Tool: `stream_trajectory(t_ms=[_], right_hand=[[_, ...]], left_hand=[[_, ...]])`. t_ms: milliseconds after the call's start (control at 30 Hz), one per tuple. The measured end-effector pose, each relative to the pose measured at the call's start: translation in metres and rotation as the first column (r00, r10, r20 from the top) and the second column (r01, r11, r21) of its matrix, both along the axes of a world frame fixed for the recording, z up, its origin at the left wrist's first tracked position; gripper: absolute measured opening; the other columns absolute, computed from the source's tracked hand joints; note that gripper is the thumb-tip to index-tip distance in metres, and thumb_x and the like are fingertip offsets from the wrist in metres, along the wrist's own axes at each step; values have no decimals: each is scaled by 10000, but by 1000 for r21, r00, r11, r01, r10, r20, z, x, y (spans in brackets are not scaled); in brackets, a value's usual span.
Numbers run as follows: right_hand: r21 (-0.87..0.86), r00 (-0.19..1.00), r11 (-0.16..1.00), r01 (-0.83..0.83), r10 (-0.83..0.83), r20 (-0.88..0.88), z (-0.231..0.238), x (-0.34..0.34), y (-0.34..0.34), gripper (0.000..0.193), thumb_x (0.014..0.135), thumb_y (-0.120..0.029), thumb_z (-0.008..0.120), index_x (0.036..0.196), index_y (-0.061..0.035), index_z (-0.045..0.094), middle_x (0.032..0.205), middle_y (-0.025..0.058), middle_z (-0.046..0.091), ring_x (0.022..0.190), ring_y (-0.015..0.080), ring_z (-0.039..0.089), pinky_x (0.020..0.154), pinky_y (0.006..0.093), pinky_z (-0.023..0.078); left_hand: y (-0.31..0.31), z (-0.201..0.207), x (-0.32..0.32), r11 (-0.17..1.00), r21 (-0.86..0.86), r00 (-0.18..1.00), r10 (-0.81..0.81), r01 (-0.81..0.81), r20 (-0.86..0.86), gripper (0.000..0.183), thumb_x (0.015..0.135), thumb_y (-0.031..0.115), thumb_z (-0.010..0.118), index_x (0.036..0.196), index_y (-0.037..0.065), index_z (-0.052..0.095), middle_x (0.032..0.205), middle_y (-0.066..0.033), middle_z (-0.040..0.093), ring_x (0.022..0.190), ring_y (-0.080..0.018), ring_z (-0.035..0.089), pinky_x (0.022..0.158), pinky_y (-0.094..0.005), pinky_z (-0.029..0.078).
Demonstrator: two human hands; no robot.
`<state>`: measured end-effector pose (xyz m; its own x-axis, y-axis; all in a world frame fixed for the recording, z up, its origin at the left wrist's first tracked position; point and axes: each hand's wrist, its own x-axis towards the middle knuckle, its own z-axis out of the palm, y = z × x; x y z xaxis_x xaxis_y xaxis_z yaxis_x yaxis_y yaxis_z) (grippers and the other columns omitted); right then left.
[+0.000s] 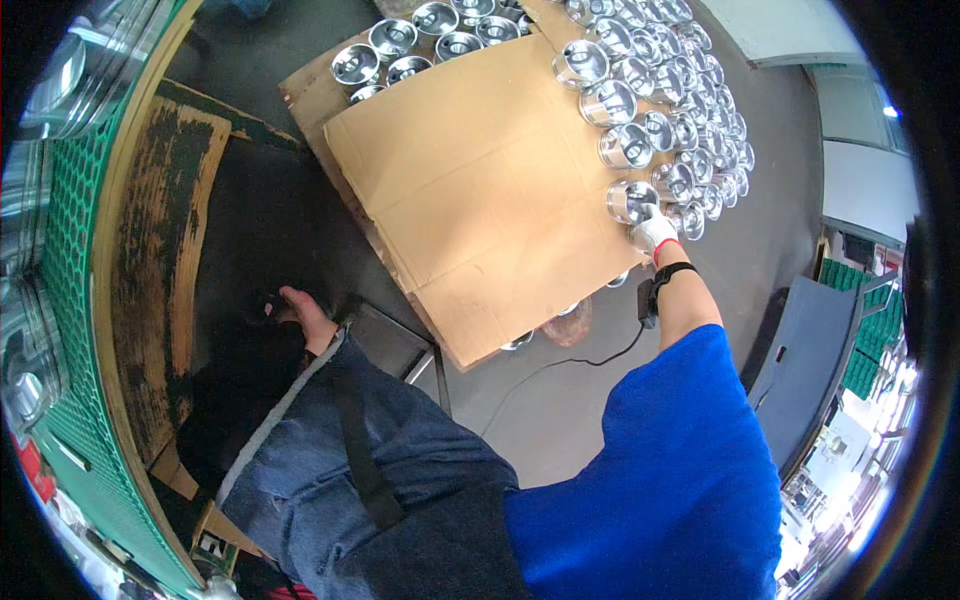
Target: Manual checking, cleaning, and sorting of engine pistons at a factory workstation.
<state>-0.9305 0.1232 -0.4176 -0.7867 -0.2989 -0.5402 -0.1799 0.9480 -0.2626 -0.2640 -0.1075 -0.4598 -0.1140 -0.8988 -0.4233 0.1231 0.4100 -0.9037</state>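
Note:
My right hand (654, 230), in a white glove with a red cuff, reaches to the near right edge of a cardboard sheet (470, 190). Its fingers are closed at a shiny round metal pot (637, 238), which the glove partly covers. Right beside it, another metal pot (628, 203) stands upright on the cardboard, near my fingertips. Further along the right side of the sheet, many similar metal pots (700, 135) stand close together in rows. Reflections blur what lies inside them. A black strap with a small box and cable circles my right wrist. My left hand is out of sight.
More metal pots (393, 38) stand on a lower layer under the cardboard's far edge. A worn wooden board (165, 230) and a green mesh rack (75, 240) line the left. A grey metal panel (800, 350) stands at the right. A bare foot (310, 318) shows below.

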Motion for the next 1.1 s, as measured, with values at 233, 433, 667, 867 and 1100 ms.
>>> stream_trajectory(t_ms=[233,433,667,867,1100], right_hand=[[210,941,939,-271,305,-147,34,48,5,166,858,-161,638,1012,-121,686,948,44,695,834,165,615,762,330,492],[-99,935,932,-347,337,-108,30,77,-69,299,808,-190,643,1098,-172,718,1005,176,702,929,330,668,816,414,512],[-494,936,806,-326,349,-47,74,93,-133,378,821,-186,608,1192,-145,664,1139,206,656,1029,377,626,870,440,503],[-98,884,937,-335,277,-376,93,58,-168,666,852,-308,584,1480,-228,378,1161,302,623,1088,463,595,959,483,469],[-26,962,965,-262,263,74,19,-25,-194,850,853,-153,664,1551,-284,197,890,120,630,788,249,602,653,427,497]], left_hand=[[-15,-13,-37,953,271,783,-63,-137,619,243,998,158,490,1141,93,677,1214,-73,646,1144,-282,590,1007,-480,397],[-14,-51,21,952,307,827,-177,5,533,242,977,110,505,1149,89,673,1213,-71,644,1145,-252,588,992,-446,411],[-18,2,7,962,272,802,-185,30,568,242,974,104,507,1150,92,673,1220,-68,644,1158,-247,582,1004,-445,404],[-12,-1,1,971,240,787,-142,-8,600,244,972,98,509,1152,95,674,1226,-66,644,1170,-243,577,1014,-444,397],[11,-35,9,960,158,662,-273,230,698,248,1015,126,469,1163,90,665,1264,-81,626,1202,-245,556,1110,-451,310]])
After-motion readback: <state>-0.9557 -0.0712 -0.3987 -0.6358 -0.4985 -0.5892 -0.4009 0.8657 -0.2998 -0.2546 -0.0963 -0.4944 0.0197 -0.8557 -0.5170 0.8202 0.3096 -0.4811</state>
